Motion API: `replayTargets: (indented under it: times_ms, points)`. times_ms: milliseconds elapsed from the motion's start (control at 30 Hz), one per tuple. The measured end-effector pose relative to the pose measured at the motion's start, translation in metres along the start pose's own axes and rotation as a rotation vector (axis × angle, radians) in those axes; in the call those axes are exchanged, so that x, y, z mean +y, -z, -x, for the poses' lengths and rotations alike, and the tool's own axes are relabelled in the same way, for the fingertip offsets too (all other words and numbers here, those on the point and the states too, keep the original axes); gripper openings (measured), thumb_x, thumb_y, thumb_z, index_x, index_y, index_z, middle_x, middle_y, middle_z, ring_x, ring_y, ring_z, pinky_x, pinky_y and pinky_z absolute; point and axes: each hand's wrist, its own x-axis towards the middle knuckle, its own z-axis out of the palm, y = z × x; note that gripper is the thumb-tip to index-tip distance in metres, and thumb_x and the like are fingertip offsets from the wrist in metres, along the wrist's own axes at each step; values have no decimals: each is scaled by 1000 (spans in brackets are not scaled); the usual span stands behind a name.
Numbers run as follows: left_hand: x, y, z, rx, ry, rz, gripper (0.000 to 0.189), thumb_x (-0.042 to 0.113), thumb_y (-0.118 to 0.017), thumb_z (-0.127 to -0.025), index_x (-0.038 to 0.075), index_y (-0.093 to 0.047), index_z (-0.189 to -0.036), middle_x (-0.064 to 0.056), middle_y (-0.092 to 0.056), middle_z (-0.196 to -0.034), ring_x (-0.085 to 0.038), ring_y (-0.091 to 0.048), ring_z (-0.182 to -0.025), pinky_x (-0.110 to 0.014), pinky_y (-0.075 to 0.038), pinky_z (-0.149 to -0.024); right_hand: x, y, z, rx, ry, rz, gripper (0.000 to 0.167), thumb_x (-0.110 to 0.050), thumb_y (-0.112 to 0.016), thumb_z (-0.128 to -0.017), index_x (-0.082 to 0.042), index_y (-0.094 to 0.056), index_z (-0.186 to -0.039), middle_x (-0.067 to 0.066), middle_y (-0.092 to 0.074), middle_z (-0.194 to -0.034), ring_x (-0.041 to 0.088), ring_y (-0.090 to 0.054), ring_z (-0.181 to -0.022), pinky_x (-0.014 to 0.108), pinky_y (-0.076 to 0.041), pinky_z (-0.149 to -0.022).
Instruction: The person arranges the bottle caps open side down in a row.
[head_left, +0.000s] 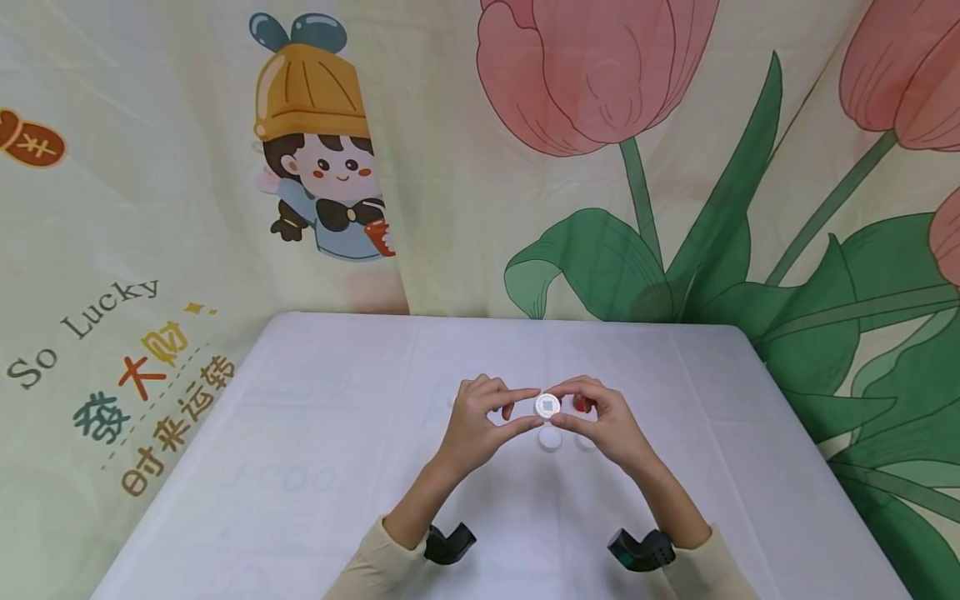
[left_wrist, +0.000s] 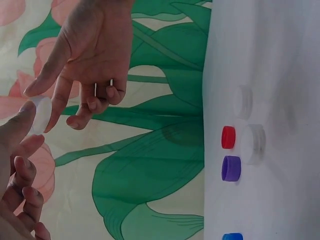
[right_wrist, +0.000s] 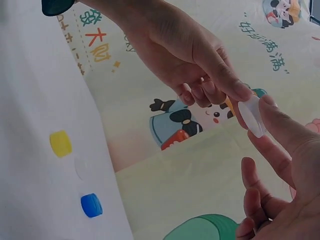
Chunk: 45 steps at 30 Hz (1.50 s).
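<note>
A round white bottle cap point(head_left: 547, 406) is held up above the table, a grey square mark on the face toward the head camera. My left hand point(head_left: 480, 421) pinches its left edge between thumb and index finger. On the opposite edge, the thumb and index finger of my right hand point(head_left: 606, 419) pinch it too. Both wrist views show the cap point(left_wrist: 43, 115) point(right_wrist: 251, 116) between the fingertips of the two hands. The other fingers of each hand are bent inward, away from the cap.
Below the hands, the white-covered table point(head_left: 300, 467) bears a red cap point(left_wrist: 228, 137), a purple cap point(left_wrist: 231, 168) and white caps point(left_wrist: 253, 144). Farther left lie a blue cap point(right_wrist: 91, 205) and a yellow cap point(right_wrist: 60, 144). A printed cloth point(head_left: 450, 167) hangs behind the table.
</note>
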Motion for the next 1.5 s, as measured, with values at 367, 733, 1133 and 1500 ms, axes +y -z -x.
replayTargets:
  times_ms: [367,733,1133,1500]
  points:
    - [-13,4,2,17,-5,-78,30,25,-82,-68,14,-75,-95,9,-43,-58,-10,-38,-64,-32,-28,-67,1,-11,-13,45,-5,93,28,-8,-76,-75,-4,-68,-101,11,-61,-101,31,-43,-88,36,-35,-69]
    - [-49,3,15,-98,95,-317,29,34,-78,-71,16,-75,-94,14,-39,-56,-9,-36,-60,-32,-27,-62,82,-44,-33,78,-45,149,26,-32,-78,-73,-20,-71,-96,-6,-60,-96,23,-43,-94,53,-40,-77]
    - [-86,-20,33,-391,188,-518,27,42,-77,-70,21,-76,-87,12,-41,-55,-10,-36,-59,-31,-27,-63,129,-66,-26,23,46,495,24,-32,-81,-69,-17,-75,-87,-4,-57,-85,15,-43,-83,32,-34,-70]
    - [-92,-32,40,-469,196,-600,27,42,-79,-68,20,-77,-84,7,-54,-60,-14,-44,-63,-37,-32,-67,142,-72,-22,-43,53,656,26,-41,-78,-70,-22,-76,-87,-4,-56,-88,15,-43,-86,33,-32,-75]
